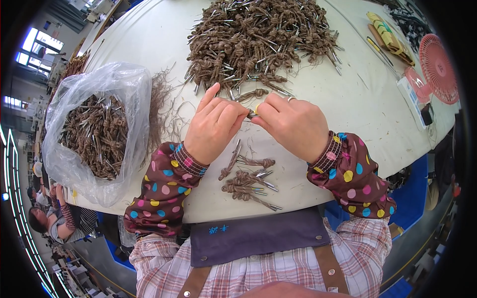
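Note:
My left hand (pixel 214 128) and my right hand (pixel 294 125) meet over the table, fingers pinched together. Between their fingertips is a short piece of knotted brown cord (pixel 252 114) with a shiny metal tip; most of it is hidden by the fingers. My right hand wears a ring and has something yellow on a finger. Just beyond lies another knotted cord (pixel 254 94), close to a large heap of knotted brown cords (pixel 258 42) with metal tips. Nearer to me, several similar cords (pixel 243 185) lie in a small group on the white tabletop (pixel 308 181).
At left stands a clear plastic bag (pixel 136 87) filled with similar cords, loose brown threads (pixel 160 107) beside it. To the right are a pink fan (pixel 439 68), a yellow-handled tool (pixel 373 44) and a yellow-and-brown bundle (pixel 390 37). Another person (pixel 54 221) sits far left.

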The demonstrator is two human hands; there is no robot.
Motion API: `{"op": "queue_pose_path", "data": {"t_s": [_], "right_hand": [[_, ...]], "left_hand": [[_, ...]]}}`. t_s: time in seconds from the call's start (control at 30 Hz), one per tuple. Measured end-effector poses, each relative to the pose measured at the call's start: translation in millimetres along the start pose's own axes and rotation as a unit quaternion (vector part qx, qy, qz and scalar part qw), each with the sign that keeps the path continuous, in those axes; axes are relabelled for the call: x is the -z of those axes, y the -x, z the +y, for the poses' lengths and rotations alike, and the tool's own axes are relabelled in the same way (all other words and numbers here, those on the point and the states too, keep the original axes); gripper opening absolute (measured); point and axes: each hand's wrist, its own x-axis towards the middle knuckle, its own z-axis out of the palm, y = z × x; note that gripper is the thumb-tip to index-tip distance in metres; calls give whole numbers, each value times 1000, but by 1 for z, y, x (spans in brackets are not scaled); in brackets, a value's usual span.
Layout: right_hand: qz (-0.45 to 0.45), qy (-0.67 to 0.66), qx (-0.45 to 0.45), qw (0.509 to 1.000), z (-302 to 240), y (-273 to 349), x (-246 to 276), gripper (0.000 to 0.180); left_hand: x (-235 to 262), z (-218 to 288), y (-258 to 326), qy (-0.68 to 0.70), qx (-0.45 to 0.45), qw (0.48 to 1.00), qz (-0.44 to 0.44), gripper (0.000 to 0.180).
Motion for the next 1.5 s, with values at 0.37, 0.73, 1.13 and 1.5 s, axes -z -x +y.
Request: {"op": "queue_pose_path", "data": {"t_s": [0.37,0.73,1.13,1.5], "right_hand": [[-30,13,1,999,2,-1,4,20],[18,-122,-61,990,12,0,-3,26],[-63,-410,-248,875,25,-1,-5,22],[-117,-544,-286,780,26,-5,3,19]], "left_hand": [[-1,-2,1,6,-11,1000,-6,17],[-1,-5,3,75,84,993,37,13],[9,-2,-4,52,98,994,4,22],[6,0,0,135,59,989,-30,18]]}}
